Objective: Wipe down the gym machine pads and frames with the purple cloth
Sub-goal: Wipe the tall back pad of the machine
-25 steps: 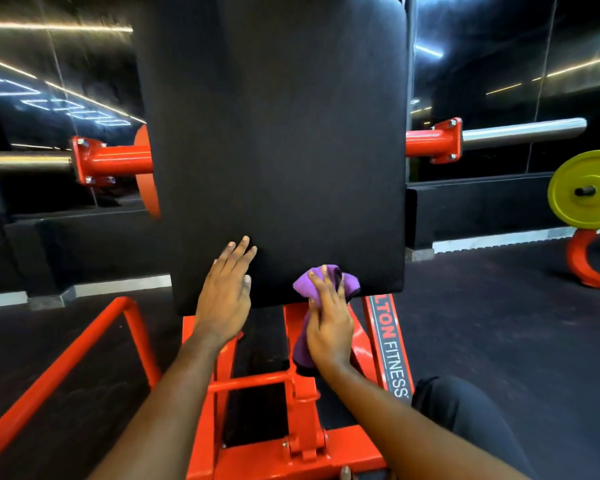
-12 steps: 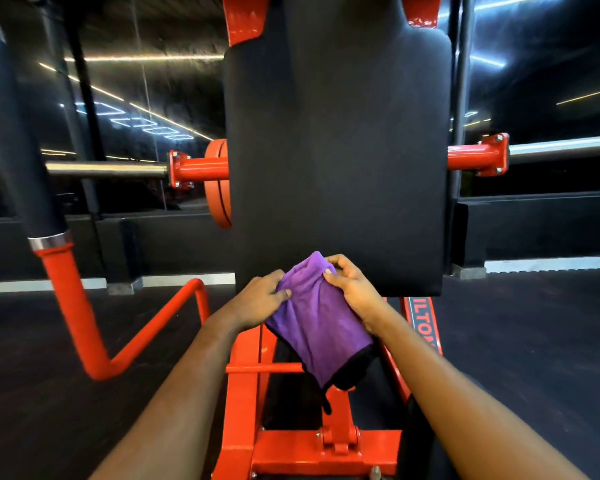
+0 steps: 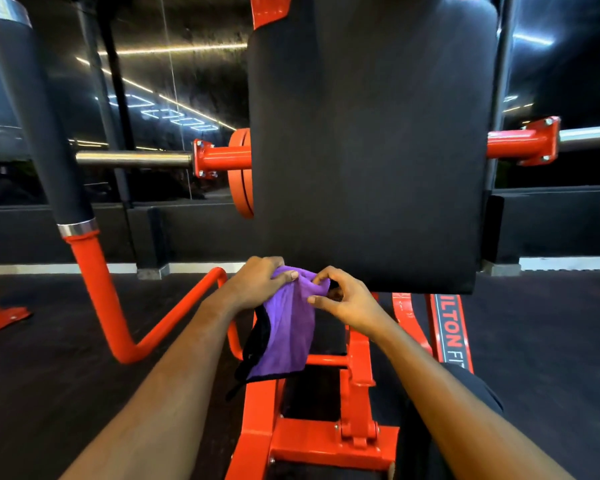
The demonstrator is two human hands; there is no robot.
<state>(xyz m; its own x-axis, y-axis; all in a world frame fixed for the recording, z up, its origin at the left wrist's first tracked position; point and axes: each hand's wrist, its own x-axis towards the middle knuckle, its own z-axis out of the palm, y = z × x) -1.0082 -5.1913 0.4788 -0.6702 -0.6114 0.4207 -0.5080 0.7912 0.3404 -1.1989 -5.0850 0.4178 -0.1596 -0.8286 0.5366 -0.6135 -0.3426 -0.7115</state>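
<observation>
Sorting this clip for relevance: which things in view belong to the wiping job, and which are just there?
Job: purple cloth, held by left hand and right hand; black pad; orange frame.
Just there: orange weight plate; chrome bar; mirrored wall.

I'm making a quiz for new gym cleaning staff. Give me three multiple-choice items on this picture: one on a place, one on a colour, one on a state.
1. Where is the purple cloth?
A. in a bucket
B. by the black pad's lower edge
C. on a shelf

2. What colour is the machine frame?
A. yellow
B. blue
C. orange-red

3. How is the cloth held?
A. by both hands
B. by one hand alone
C. by neither hand

Answers:
1 B, it hangs at the pad's bottom corner.
2 C, the tubes and base are orange-red.
3 A, the left hand and right hand each pinch its top edge.
</observation>
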